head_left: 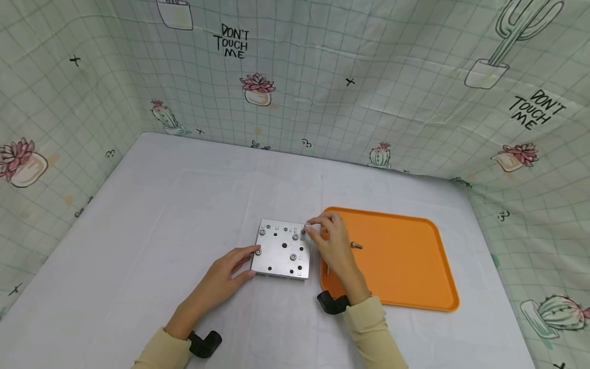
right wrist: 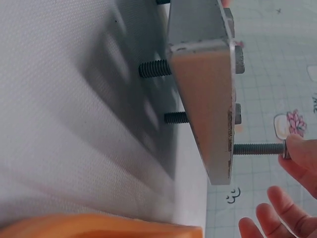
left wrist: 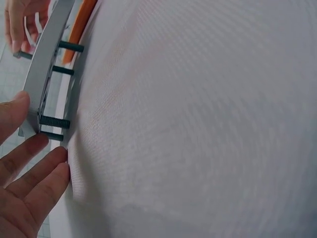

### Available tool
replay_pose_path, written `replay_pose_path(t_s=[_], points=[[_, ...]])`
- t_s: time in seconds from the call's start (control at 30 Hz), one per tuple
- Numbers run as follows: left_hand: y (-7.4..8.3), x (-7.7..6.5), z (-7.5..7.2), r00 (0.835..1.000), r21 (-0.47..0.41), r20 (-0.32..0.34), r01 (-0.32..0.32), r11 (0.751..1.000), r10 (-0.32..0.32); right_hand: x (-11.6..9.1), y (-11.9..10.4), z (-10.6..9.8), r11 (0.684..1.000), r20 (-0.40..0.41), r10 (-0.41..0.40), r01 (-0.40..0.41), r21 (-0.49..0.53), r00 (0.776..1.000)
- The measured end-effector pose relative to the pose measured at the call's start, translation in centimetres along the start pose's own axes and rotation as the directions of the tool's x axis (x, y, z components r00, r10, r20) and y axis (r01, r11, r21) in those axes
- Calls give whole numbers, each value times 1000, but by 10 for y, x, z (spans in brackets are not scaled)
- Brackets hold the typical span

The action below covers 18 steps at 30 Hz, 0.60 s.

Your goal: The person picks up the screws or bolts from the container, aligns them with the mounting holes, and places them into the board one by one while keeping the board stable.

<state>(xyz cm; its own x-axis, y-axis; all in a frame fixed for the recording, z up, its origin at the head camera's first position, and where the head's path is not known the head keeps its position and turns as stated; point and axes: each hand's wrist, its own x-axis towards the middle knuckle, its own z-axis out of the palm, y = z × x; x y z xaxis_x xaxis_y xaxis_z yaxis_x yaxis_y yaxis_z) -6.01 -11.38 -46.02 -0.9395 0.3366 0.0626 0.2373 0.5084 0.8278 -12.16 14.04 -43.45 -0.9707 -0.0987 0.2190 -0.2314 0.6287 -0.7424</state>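
Note:
A silver metal plate (head_left: 276,262) with drilled holes lies on the white table, held up by bolts whose threaded ends stick out below it. Several socket-head bolts, such as this bolt (head_left: 293,257), sit in its holes. At the plate's front left corner, my left hand (head_left: 227,274) grips the edge with thumb and fingers. Over the far right corner my right hand (head_left: 333,241) pinches another bolt (right wrist: 258,148) by its head between thumb and index finger. Most of that bolt's threaded shank shows above the plate; whether its tip is inside a hole cannot be told.
To the right of the plate is an orange tray (head_left: 401,271). A loose bolt (head_left: 357,245) lies in it, and another bolt (head_left: 328,269) is partly hidden by my right arm. Patterned cloth (head_left: 313,102) hangs behind the table and at its sides.

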Motion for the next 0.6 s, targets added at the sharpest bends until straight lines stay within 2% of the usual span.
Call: replay_pose_path(t_s=[0.6], points=[[2,0,0,1000,-6,4,24,1000,-24,0,4,5,999,24,24,-23,-29,999]])
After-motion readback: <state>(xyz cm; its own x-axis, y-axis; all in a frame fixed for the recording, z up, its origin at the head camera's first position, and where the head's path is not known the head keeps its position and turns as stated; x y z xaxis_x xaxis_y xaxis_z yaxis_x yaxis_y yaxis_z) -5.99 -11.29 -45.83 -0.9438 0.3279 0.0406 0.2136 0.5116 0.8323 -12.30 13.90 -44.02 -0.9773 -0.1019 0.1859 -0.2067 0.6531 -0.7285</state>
